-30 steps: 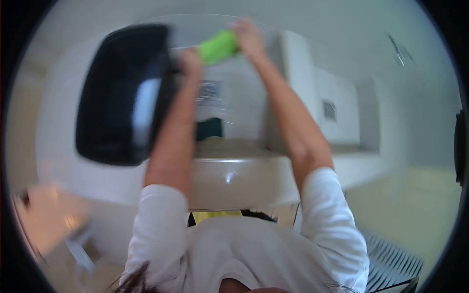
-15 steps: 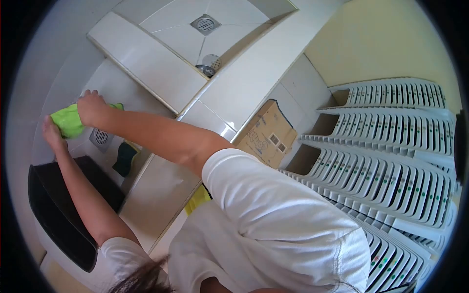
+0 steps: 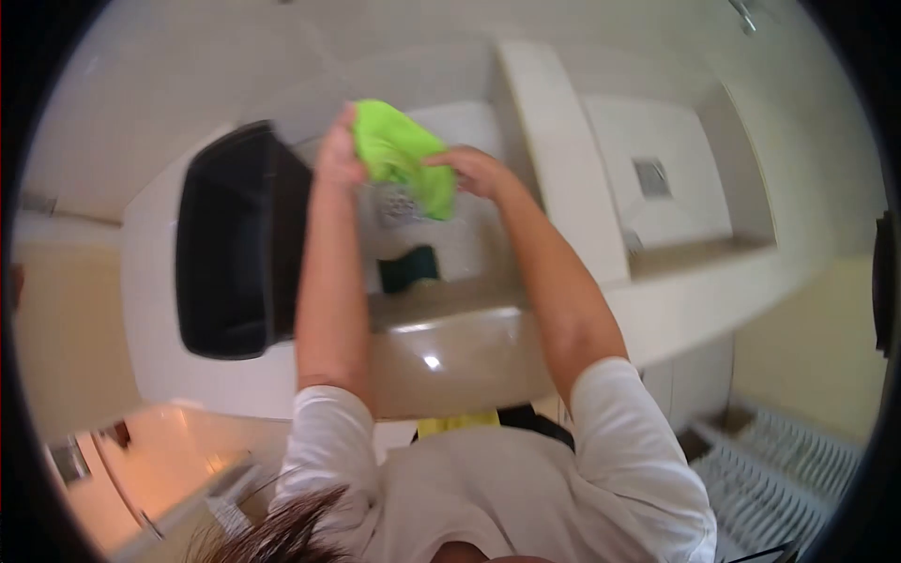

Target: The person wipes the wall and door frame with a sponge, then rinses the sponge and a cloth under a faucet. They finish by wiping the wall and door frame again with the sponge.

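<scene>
A bright lime-green cloth (image 3: pixel 399 141) is stretched between my two hands above the left basin of a tiled sink. My left hand (image 3: pixel 340 155) grips its left edge, the fingers partly hidden behind the fabric. On the other side, my right hand (image 3: pixel 477 172) pinches the cloth's right part, and one end hangs below it. Under the cloth the metal floor drain (image 3: pixel 399 206) of the basin shows in part. Nearer to me, a dark green scouring pad (image 3: pixel 408 269) lies on the basin floor.
A black plastic tub (image 3: pixel 225 249) stands at the left of the basin, close to my left forearm. A raised tiled divider (image 3: pixel 568 159) separates a second basin, with a square drain (image 3: pixel 651 176), on the right. Grey slatted plastic crates (image 3: pixel 760 488) are at the lower right.
My view has turned and now faces the sink. The cloth, bunched before, is spread more widely between my hands, which are farther apart. The cardboard box has left the view.
</scene>
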`<state>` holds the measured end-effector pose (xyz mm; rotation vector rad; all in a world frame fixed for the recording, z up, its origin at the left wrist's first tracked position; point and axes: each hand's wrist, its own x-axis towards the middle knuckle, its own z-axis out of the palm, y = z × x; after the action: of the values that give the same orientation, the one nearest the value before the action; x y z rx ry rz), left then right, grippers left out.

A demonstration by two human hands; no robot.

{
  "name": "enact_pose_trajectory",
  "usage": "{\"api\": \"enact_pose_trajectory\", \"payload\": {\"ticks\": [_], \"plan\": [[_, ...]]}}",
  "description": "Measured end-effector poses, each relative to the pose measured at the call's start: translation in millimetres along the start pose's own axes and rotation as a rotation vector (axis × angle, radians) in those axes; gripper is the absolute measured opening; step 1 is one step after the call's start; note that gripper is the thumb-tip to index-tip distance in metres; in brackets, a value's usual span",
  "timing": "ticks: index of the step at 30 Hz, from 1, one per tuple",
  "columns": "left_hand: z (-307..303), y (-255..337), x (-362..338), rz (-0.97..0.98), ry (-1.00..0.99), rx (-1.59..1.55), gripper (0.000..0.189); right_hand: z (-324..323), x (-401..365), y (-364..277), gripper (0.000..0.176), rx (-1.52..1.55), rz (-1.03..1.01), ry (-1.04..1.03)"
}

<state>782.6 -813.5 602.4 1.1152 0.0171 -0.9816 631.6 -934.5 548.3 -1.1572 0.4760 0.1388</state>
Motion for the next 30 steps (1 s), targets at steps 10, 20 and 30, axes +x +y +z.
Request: {"api": "enact_pose_trajectory", "payload": {"ticks": [10, 20, 30], "plan": [[-38.8, -39.8, 78.4, 0.057, -0.142, -0.621, 0.043, 95.8, 71.0, -69.7, 0.026, 0.079, -0.426, 0.059], [23.8, -38.9, 194.3, 0.141, -0.499, -1.048, 0.042, -13.7, 179.3, -75.0, 0.038, -1.213, -0.856, 0.519], [-22.1, -28.3, 72.5, 0.51, 0.266, -0.57, 0.037, -119.4, 242.4, 2.8, 0.045, -0.874, -0.486, 0.197]]}}
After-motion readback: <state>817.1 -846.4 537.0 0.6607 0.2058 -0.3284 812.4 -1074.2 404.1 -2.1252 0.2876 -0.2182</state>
